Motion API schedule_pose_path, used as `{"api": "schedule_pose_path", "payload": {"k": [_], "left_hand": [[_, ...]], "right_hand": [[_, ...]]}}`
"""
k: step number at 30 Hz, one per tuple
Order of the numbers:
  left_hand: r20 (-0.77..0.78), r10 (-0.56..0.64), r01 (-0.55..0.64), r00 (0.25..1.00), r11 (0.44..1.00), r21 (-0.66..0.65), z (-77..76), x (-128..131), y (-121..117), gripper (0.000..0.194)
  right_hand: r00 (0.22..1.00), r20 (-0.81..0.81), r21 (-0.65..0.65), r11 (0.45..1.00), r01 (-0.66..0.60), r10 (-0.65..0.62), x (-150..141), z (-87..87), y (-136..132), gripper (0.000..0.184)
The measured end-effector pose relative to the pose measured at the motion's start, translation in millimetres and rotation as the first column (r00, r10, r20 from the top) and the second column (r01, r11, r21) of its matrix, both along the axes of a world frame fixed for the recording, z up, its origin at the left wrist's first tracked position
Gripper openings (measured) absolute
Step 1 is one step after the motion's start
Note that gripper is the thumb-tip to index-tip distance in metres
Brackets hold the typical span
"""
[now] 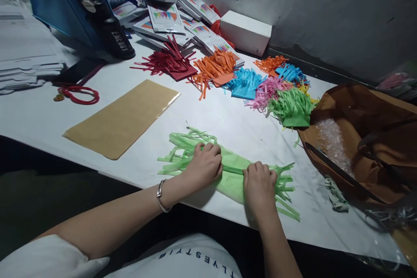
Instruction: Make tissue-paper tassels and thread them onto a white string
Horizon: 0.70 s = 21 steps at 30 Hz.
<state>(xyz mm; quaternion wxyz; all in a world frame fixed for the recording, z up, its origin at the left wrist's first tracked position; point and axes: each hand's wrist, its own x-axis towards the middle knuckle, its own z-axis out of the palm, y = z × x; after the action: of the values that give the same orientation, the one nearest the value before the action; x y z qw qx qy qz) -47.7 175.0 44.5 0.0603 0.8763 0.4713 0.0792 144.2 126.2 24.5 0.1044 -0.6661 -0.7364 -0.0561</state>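
A light green sheet of tissue paper [233,184] with fringed ends lies flat on the white table in front of me. Across its middle runs a narrow rolled or folded ridge. My left hand [206,163] presses on that ridge near the left fringe, its fingers curled down on the paper. On the right part of the same sheet, my right hand [259,182] grips the ridge with bent fingers. Both hands cover parts of the paper, and the fingertips are partly hidden. Cut strips fan out past each hand.
Fringed paper bundles in dark red [172,63], orange [216,67], blue [246,83], pink [265,91] and green [291,106] line the back. A brown paper sheet [125,117] lies left. A brown bag [352,126] stands right, a dark bottle [109,26] back left, and a white box [246,32] by the wall.
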Motion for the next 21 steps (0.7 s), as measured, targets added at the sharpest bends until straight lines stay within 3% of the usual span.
{"api": "schedule_pose_path", "payload": {"k": [3,7,9,14,21], "left_hand": [[-0.035,0.037,-0.037,0.999,0.999,-0.022,-2.0,6.5,4.9,0.014],[-0.021,0.049,-0.049,0.999,0.999,-0.007,-9.3,5.6,8.0,0.011],[0.013,-0.001,0.001,1.000,1.000,0.017,-10.6,1.8,7.1,0.008],[0.068,-0.216,0.206,0.974,0.970,0.129,-11.1,-6.7,4.4,0.012],[0.118,-0.333,0.307,0.936,0.932,0.193,-20.2,-6.9,10.0,0.017]], "right_hand": [[1.000,0.004,0.036,0.999,0.024,-0.024,-5.9,4.6,2.3,0.005],[0.965,-0.088,0.054,0.969,-0.242,0.246,-16.1,5.6,1.1,0.011],[0.941,-0.114,0.060,0.948,-0.313,0.318,-18.9,1.9,1.4,0.015],[0.950,-0.147,0.087,0.960,-0.265,0.276,-18.5,-4.6,3.2,0.016],[0.931,-0.142,0.098,0.940,-0.326,0.337,-24.7,-6.5,7.8,0.012]]}}
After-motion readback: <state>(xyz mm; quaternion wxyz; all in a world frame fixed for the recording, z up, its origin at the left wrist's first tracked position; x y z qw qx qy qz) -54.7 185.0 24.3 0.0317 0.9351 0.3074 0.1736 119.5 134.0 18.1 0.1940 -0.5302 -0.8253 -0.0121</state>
